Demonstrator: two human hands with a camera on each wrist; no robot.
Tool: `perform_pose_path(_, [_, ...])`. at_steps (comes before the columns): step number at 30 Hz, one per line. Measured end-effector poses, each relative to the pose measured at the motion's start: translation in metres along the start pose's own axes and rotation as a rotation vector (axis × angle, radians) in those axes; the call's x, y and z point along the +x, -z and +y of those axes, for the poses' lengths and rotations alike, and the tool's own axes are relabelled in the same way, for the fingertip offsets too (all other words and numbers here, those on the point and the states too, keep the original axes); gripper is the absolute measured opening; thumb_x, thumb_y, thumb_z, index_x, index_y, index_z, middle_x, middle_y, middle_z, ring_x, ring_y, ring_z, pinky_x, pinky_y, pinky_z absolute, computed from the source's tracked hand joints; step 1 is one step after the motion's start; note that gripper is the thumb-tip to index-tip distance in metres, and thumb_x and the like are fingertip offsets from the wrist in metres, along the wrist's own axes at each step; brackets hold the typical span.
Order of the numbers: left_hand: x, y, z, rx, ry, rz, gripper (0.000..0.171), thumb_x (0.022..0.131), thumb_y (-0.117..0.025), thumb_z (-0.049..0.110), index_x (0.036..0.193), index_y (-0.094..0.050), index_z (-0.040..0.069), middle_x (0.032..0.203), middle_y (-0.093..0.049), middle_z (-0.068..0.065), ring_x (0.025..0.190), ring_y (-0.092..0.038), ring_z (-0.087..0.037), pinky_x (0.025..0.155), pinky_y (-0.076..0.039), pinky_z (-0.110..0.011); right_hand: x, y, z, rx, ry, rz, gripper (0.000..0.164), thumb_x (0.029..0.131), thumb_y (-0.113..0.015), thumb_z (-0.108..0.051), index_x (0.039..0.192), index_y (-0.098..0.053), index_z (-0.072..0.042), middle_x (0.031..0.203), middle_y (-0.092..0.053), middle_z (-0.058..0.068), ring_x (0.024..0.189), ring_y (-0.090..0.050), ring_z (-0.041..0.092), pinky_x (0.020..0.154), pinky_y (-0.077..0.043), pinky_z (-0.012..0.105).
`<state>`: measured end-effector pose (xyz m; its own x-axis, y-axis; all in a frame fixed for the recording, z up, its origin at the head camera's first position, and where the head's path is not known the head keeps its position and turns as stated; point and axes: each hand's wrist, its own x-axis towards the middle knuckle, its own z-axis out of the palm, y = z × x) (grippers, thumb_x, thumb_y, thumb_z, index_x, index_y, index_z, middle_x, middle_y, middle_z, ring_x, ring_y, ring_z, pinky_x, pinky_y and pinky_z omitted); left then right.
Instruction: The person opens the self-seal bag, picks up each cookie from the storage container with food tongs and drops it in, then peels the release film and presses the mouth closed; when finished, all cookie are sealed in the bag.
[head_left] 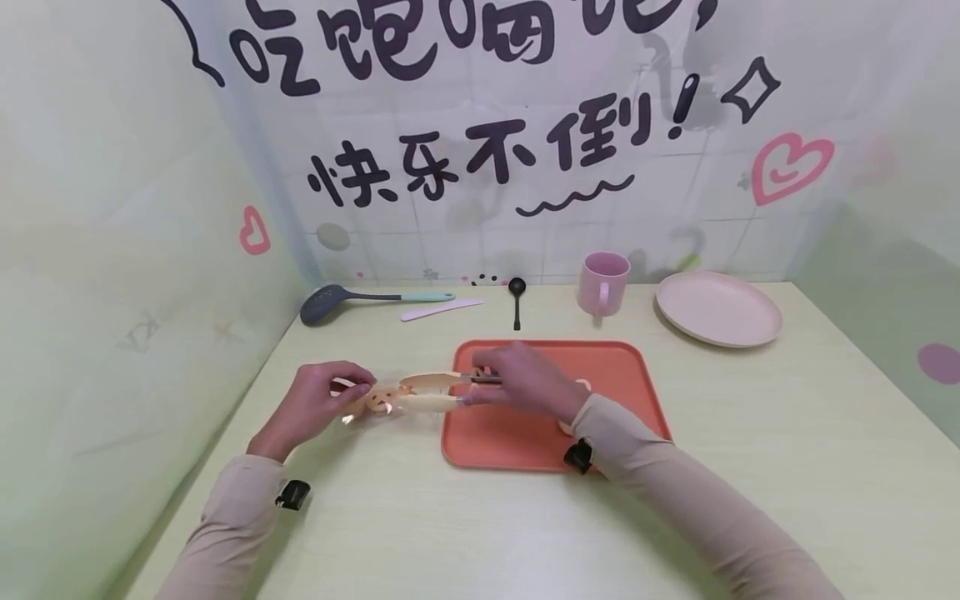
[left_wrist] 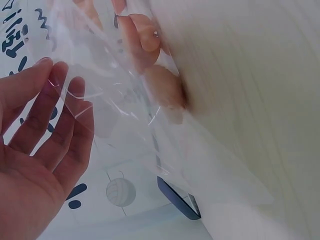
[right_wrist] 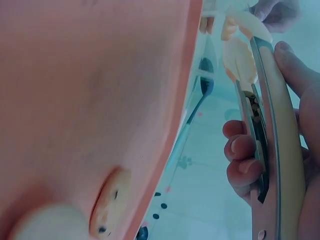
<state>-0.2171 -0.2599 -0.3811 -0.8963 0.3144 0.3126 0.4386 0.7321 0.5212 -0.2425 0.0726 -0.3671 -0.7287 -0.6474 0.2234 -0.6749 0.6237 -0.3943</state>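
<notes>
My left hand [head_left: 318,404] pinches the edge of a clear plastic bag [left_wrist: 120,90] between thumb and fingertips, left of the tray. Several small tan, bread-like pieces [left_wrist: 165,87] lie inside the bag. With curled fingers my right hand [head_left: 517,379] grips a pair of tongs [right_wrist: 287,150] above the tray's left part. The cream tong tips [head_left: 431,381] point left, parted, and reach the pieces at the bag. On the orange-red tray [head_left: 495,442] lie round pale pieces, one [right_wrist: 112,200] with dark spots; my right forearm partly hides them in the head view.
Along the back of the table lie a dark slotted spoon [head_left: 322,305], a lilac knife [head_left: 442,310] and a small black spoon [head_left: 517,288]. A pink mug [head_left: 603,283] stands further right, beside a pale pink plate [head_left: 718,308]. Printed wall sheets enclose the table's back and sides.
</notes>
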Motion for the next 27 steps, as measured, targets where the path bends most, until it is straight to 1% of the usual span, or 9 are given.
perform_pose_path(3, [0.0,-0.001,-0.001,0.003,0.003,-0.007,0.01,0.09,-0.073,0.005,0.1,-0.077,0.007,0.094,-0.078,-0.001,0.089,-0.071,-0.014,0.077,-0.06,-0.025,0.0,-0.001,-0.002,0.001,-0.01,-0.009,0.039,0.084,-0.076,-0.054,0.077,-0.055,-0.021,0.062,-0.046,-0.007,0.057,-0.038,0.004,0.054,-0.031,0.019])
perform_pose_path(6, [-0.001,-0.002,-0.001,-0.001,0.012,-0.018,0.01,0.091,-0.073,0.006,0.1,-0.077,0.007,0.095,-0.078,-0.002,0.09,-0.071,-0.016,0.078,-0.06,-0.026,-0.003,-0.002,-0.001,-0.019,-0.029,-0.02,0.041,0.082,-0.077,-0.053,0.076,-0.053,-0.02,0.061,-0.045,-0.008,0.057,-0.037,0.005,0.053,-0.029,0.019])
perform_pose_path(9, [-0.003,-0.003,-0.001,-0.008,0.028,-0.03,0.01,0.091,-0.072,0.006,0.1,-0.077,0.007,0.096,-0.078,-0.002,0.091,-0.071,-0.019,0.079,-0.06,-0.03,-0.004,-0.003,0.0,-0.03,-0.045,-0.023,0.042,0.081,-0.079,-0.053,0.076,-0.052,-0.02,0.062,-0.05,-0.007,0.056,-0.039,0.005,0.052,-0.03,0.019])
perform_pose_path(11, [-0.003,-0.003,0.0,-0.011,0.033,-0.034,0.01,0.091,-0.072,0.006,0.1,-0.077,0.007,0.097,-0.078,-0.003,0.092,-0.071,-0.019,0.08,-0.06,-0.03,-0.003,-0.004,-0.001,-0.043,-0.047,-0.02,0.042,0.081,-0.079,-0.052,0.076,-0.051,-0.02,0.062,-0.05,-0.007,0.055,-0.039,0.005,0.051,-0.029,0.019])
perform_pose_path(17, [0.0,-0.004,0.003,-0.009,0.019,-0.029,0.01,0.09,-0.073,0.004,0.098,-0.078,0.007,0.096,-0.078,-0.003,0.09,-0.071,-0.017,0.078,-0.06,-0.025,0.0,-0.01,-0.004,-0.096,-0.031,0.001,0.042,0.083,-0.076,-0.054,0.078,-0.053,-0.019,0.063,-0.048,-0.008,0.057,-0.042,0.005,0.053,-0.032,0.018])
perform_pose_path(22, [0.002,-0.005,0.003,-0.008,0.017,-0.035,0.011,0.09,-0.073,0.004,0.098,-0.078,0.008,0.097,-0.078,-0.003,0.091,-0.071,-0.018,0.079,-0.06,-0.026,0.002,-0.014,-0.006,-0.119,-0.02,0.005,0.041,0.084,-0.075,-0.054,0.08,-0.055,-0.018,0.065,-0.05,-0.008,0.059,-0.044,0.006,0.054,-0.034,0.018])
perform_pose_path(25, [0.002,-0.006,0.003,-0.01,0.02,-0.039,0.011,0.09,-0.073,0.004,0.099,-0.078,0.008,0.097,-0.078,-0.003,0.09,-0.071,-0.018,0.08,-0.06,-0.026,0.004,-0.015,-0.008,-0.123,-0.023,-0.005,0.043,0.083,-0.075,-0.054,0.08,-0.055,-0.017,0.064,-0.049,-0.006,0.058,-0.043,0.007,0.054,-0.033,0.019])
perform_pose_path(27, [0.002,-0.006,0.003,-0.015,0.02,-0.041,0.011,0.09,-0.073,0.003,0.099,-0.078,0.008,0.097,-0.078,-0.003,0.09,-0.071,-0.018,0.08,-0.06,-0.026,0.005,-0.016,-0.009,-0.13,-0.041,-0.023,0.045,0.083,-0.075,-0.056,0.081,-0.056,-0.016,0.065,-0.048,-0.005,0.058,-0.042,0.007,0.053,-0.032,0.018])
